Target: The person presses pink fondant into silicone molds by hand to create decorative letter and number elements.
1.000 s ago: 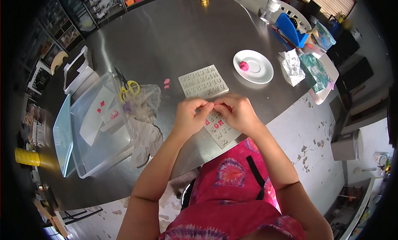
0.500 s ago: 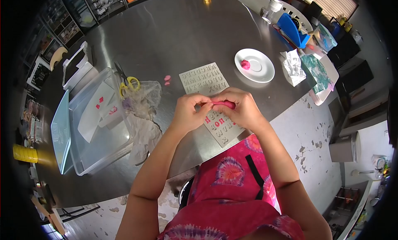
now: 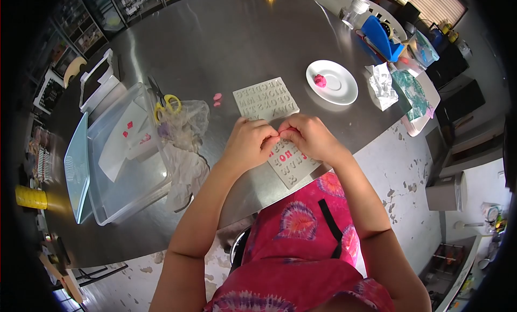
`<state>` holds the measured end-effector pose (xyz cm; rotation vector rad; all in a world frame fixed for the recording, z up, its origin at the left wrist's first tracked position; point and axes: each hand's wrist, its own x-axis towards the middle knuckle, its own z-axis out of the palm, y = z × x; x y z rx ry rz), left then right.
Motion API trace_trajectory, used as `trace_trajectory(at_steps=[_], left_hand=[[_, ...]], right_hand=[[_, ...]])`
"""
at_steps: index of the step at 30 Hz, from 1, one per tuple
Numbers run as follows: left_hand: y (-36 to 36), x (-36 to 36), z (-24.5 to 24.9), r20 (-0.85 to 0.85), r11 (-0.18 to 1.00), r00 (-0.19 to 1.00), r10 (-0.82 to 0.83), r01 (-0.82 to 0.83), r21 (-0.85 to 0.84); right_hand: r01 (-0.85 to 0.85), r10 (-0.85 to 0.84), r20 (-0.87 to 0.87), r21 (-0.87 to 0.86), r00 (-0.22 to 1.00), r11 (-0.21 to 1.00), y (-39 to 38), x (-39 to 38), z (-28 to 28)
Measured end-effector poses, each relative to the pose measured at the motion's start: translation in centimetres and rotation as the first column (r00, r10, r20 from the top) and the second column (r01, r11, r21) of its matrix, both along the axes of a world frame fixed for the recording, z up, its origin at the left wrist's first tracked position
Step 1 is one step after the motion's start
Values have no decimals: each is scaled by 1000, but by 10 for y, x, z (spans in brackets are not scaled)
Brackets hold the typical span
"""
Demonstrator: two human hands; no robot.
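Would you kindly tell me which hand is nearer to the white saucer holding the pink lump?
Right. The right hand is below and slightly left of the white saucer in the picture, not touching it; the left hand is farther down-left.

Looks most like a small craft workshop, rather than a home kitchen or an office. Furnished with a broad stainless-steel worktable (image 3: 226, 53), strewn with letter molds (image 3: 264, 99), yellow-handled scissors (image 3: 176, 101) and an open plastic tub (image 3: 110, 196). Lined along the far left with loaded storage shelving (image 3: 81, 34). Set on a pale floor (image 3: 406, 169), worn in patches. Lit partly through a slatted window blind (image 3: 431, 8).
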<state>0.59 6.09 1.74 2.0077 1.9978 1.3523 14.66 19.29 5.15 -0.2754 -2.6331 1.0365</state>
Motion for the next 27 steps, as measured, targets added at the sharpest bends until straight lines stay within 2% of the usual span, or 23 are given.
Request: trace_trajectory(at_steps=[4, 6, 8, 10, 14, 16, 18, 20, 22, 23, 25, 27], left_hand=[[-3, -1, 3, 5, 1000, 1000, -1, 1, -14], [-2, 0, 2, -9, 999, 1000, 26, -26, -19], [-2, -1, 1, -24, 998, 998, 51, -51, -24], [-2, -3, 0, -42, 999, 999, 3, -4, -38], [-5, -4, -1, -3, 994, 998, -60, 59, -87], [-5, -5, -2, -71, 997, 997, -33, 27, -79], [-6, -6, -1, -68, 995, 998, -16, 9, -94], [-5, -5, 3, -65, 994, 998, 2, -9, -110], [-3, -1, 6, 166, 962, 979, 121, -74, -263], [-4, -1, 6, 166, 961, 979, 121, -74, -266], [-4, 0, 4, 339, 960, 932, 130, -33, -278], [-3, -1, 0, 369, 956, 919, 137, -25, -291]], right_hand=[[25, -21, 72, -68, 997, 997, -5, -6, 3], [39, -40, 18, 45, 999, 998, -6, -8, -3], [35, -36, 20, 46, 999, 998, -6, -8, -2], [33, -34, 25, 47, 999, 998, -4, -6, -3], [-71, 69, 67, 33, 995, 997, 4, -6, -3], [-108, 106, 78, 24, 991, 994, 8, -8, -3], [-206, 200, 71, 85, 977, 975, 14, -10, -7], [-231, 224, 90, 79, 970, 970, 15, -12, -4], [-259, 250, 109, 72, 962, 963, 15, -15, -2], [-278, 263, 157, 83, 952, 957, 16, -17, -1], [-295, 273, 203, 91, 941, 951, 17, -20, 1], [-333, 288, 306, 109, 908, 936, 18, -23, 4]])
